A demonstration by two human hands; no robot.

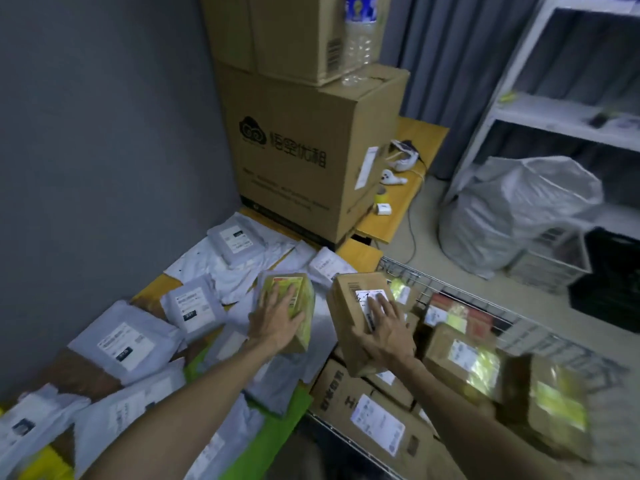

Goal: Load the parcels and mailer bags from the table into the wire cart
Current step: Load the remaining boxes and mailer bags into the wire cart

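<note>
My left hand (277, 320) grips a small cardboard parcel wrapped in yellow tape (301, 299) from above, over the pile of mailer bags on the table. My right hand (384, 327) holds a brown cardboard parcel with a white label (349, 306), lifted and tilted at the near edge of the wire cart (450, 292). The cart on the right holds several cardboard parcels (464, 362), some taped yellow. Several grey and white mailer bags (124, 344) lie spread over the yellow table (152, 289), with a green bag (294, 407) near its right edge.
Large stacked cardboard boxes (294, 161) stand at the back of the table by the grey wall. A white headset and controller (398, 164) lie beside them. A white shelf unit (554, 109), a full plastic sack (512, 209) and a black crate (609, 285) stand at the right.
</note>
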